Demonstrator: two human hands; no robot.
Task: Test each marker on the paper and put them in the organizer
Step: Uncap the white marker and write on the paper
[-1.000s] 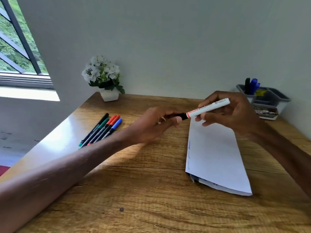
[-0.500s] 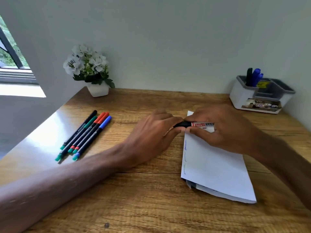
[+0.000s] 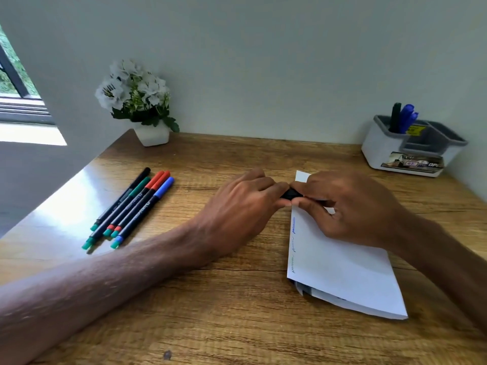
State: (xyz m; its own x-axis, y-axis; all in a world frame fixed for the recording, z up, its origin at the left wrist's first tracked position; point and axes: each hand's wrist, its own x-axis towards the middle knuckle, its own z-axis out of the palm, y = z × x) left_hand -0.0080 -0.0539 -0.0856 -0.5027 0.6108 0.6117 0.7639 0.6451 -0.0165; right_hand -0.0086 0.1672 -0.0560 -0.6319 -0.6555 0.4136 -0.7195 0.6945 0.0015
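**Both your hands meet on one marker at the paper's far corner**

Your desk is a wooden table (image 3: pixel 237 325) with a strong grain and a glossy patch of daylight along its left side. It sits against a plain pale wall (image 3: pixel 263 61). A window (image 3: pixel 15 83) shows at the far left with greenery outside. One small dark spot (image 3: pixel 167 354) marks the wood near the front edge.

Your left hand (image 3: pixel 237 206) has its fingers curled and pinches the black end of the marker (image 3: pixel 289 193). Your right hand (image 3: pixel 350 209) is curled over the rest of it, so the barrel is hidden. Only that short black piece shows between your fingertips. The marker sits low over the top left corner of the paper (image 3: pixel 340 272); whether it touches the sheet cannot be told.

The paper is a folded white sheet lying right of centre, with your right hand over its upper part. Scribble lines (image 3: pixel 293 227) run down its left edge, the top one blue and the lower ones fainter.

Five capped pens (image 3: pixel 131 206) lie side by side on the left of the table, well apart from your hands. Their caps are black, green, red, red and blue.

The organizer (image 3: pixel 379 151) stands in the far right corner against the wall, white with grey compartments. Its rear left compartment holds upright markers (image 3: pixel 403 119), one dark and the others blue. A white flower pot (image 3: pixel 152 135) with white blooms stands at the far left of the table by the wall.
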